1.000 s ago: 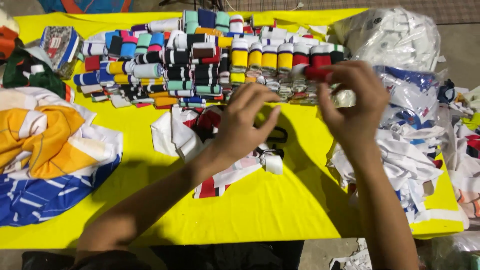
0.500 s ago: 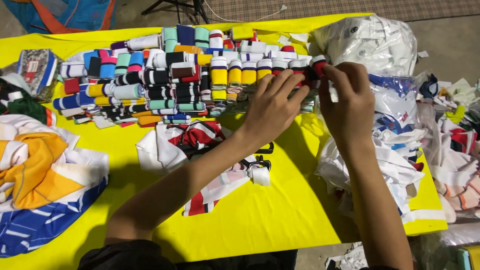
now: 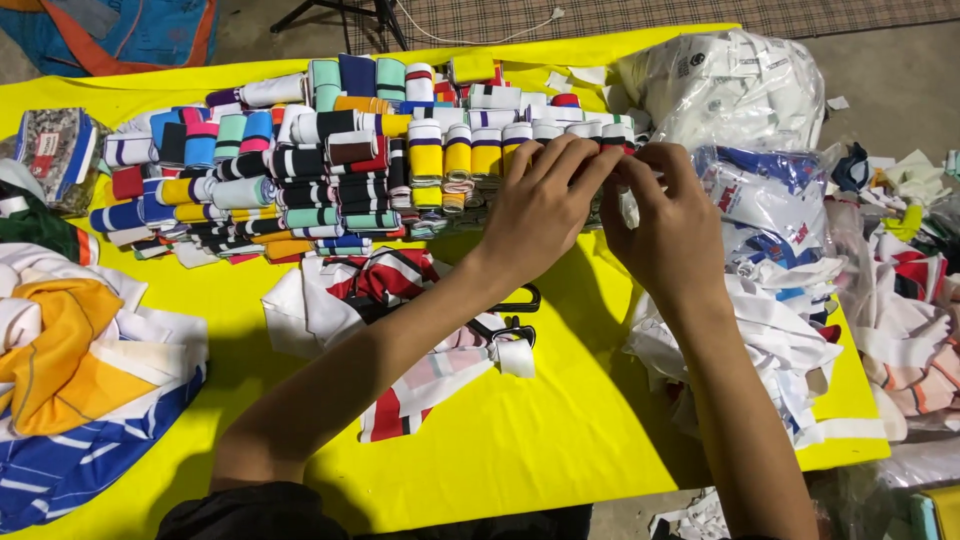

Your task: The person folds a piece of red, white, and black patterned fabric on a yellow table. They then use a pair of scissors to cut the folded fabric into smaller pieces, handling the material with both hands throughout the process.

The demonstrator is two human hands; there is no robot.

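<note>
Folded rolls point(image 3: 440, 150) — both hands' fingers point(image 3: 575, 160) pinch one roll at row's right edge.

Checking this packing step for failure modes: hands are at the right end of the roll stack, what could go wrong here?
1. The left hand and right hand pinch a small roll right against the packed rows of rolls; a nudge could topple neighbours.
2. The left forearm hangs over the scissors and loose strips; pulling back might drag them.
3. The scrap pile reaches the table edge and could slide off.
</note>
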